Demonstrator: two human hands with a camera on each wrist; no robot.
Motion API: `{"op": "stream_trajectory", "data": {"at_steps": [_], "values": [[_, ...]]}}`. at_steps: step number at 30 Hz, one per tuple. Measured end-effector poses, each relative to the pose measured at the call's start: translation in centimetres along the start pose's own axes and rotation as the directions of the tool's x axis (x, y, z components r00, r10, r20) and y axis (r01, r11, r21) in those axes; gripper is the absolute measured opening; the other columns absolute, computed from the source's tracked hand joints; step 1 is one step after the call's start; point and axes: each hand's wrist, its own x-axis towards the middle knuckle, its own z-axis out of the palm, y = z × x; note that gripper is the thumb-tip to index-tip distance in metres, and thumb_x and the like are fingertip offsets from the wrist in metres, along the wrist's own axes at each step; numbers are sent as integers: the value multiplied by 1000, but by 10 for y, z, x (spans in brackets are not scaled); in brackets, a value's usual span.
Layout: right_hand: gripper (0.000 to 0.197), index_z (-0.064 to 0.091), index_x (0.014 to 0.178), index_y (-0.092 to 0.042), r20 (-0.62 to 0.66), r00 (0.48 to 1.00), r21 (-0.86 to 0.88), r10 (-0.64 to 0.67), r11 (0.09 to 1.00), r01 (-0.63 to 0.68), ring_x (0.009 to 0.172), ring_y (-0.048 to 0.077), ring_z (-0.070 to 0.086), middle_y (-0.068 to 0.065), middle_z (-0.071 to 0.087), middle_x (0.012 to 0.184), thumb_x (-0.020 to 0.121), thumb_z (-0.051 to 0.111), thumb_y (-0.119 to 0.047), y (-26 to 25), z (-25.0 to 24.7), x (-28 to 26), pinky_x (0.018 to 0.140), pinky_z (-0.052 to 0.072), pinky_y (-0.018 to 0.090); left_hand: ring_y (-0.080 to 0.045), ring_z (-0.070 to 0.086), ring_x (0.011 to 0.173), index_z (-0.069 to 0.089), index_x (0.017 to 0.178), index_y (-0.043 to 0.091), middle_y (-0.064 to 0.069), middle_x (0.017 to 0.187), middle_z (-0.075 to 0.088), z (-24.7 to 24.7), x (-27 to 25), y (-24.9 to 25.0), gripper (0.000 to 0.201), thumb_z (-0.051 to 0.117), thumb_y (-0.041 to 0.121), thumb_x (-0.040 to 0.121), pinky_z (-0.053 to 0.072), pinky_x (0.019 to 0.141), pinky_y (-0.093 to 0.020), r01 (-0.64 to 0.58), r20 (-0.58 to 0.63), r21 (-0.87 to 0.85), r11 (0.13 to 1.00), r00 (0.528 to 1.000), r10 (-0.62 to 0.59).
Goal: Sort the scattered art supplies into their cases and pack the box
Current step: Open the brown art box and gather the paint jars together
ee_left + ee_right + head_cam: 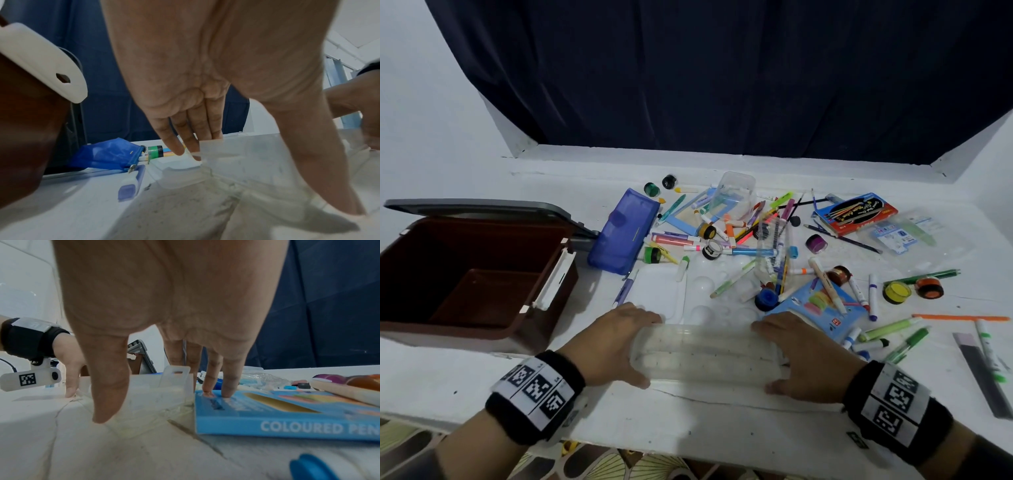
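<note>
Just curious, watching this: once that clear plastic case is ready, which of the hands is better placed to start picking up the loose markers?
Probably the right hand. Both hands hold the clear plastic case by its ends, but most scattered markers lie on its side, just beyond it. The left hand sits nearer the open brown storage box.

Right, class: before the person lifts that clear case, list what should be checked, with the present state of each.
1. Left hand on the clear case's left end: ok, fingers behind, thumb in front.
2. Right hand on its right end: ok, though two fingers rest on the blue pencil box.
3. Case empty: cannot tell, its plastic is cloudy.
4. Case shut: cannot tell.
5. Brown box open and ready: ok, lid is up.
6. Supplies sorted: not ok, markers and paint pots lie scattered on the table.
</note>
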Motion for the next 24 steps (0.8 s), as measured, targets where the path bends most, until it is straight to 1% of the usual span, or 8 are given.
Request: {"op": "stream_trajectory", "data": {"at_steps": [4, 7, 9, 13, 15, 17, 20, 24], "values": [[95, 17, 155, -30, -7, 1000, -20, -7, 1000, 6, 144, 7, 15, -8, 18, 159, 80, 68, -59, -2, 0, 2, 115, 12, 20, -6, 43, 120, 47, 138, 34, 14, 130, 55, -3, 0, 5, 93, 86, 54, 55, 40, 104, -29, 2, 25, 39, 999, 1000, -3], [96, 16, 155, -30, 9, 1000, -16, -1, 1000, 1, 144, 7, 17, -8, 19, 159, 80, 69, -58, -2, -3, 2, 116, 15, 21, -5, 36, 131, 29, 150, 41, 19, 142, 44, -9, -1, 10, 108, 84, 60, 59, 29, 112, -27, -1, 86, 53, 999, 996, -3], [100, 11, 156, -29, 35, 999, 20, -5, 1000, 5, 144, 5, 15, -9, 15, 160, 81, 70, -57, -1, -3, -1, 113, 11, 15, -2, 36, 129, 21, 151, 47, 22, 138, 44, -22, -2, 18, 110, 81, 67, 61, 27, 109, -25, -1, 98, 6, 1000, 995, 0], [100, 9, 155, -36, -17, 1000, 150, 9, 989, -6, 137, -9, 12, -21, 14, 157, 79, 70, -60, 3, -1, -8, 108, 6, 8, 9, 47, 115, 39, 140, 52, 26, 125, 53, -46, 9, 40, 77, 60, 79, 71, 37, 94, -9, -145, -115, -97, 985, 984, 134], [98, 13, 152, -45, -78, 996, 247, 32, 969, -11, 134, -12, 17, -30, 18, 151, 75, 70, -66, 7, 1, -9, 113, 16, 12, 7, 52, 104, 44, 136, 53, 26, 113, 55, -50, 20, 55, 63, 55, 75, 78, 40, 79, -4, -199, -178, -125, 972, 968, 176], [96, 14, 144, -58, -170, 983, 326, 61, 945, -2, 128, -21, 22, -42, 20, 143, 66, 65, -80, 11, 2, -10, 111, 23, 11, 4, 53, 99, 44, 135, 53, 26, 110, 55, -51, 34, 69, 56, 52, 72, 84, 39, 76, -4, -236, -188, -125, 964, 959, 210], [86, 30, 138, -56, -353, 910, 457, 218, 889, -35, 121, -22, 36, -42, 34, 136, 64, 62, -84, 19, -2, -18, 96, 32, 2, 4, 52, 98, 39, 139, 53, 26, 112, 53, -51, 56, 82, 57, 46, 74, 87, 40, 77, -7, -293, -145, -141, 946, 951, 273], [71, 42, 138, -47, -496, 768, 607, 406, 794, -27, 115, -12, 52, -34, 58, 119, 74, 66, -66, 35, -12, -38, 89, 47, 14, 2, 53, 96, 38, 142, 51, 26, 111, 53, -54, 80, 100, 59, 42, 72, 87, 45, 79, -14, -342, -132, -196, 919, 938, 321]]}}
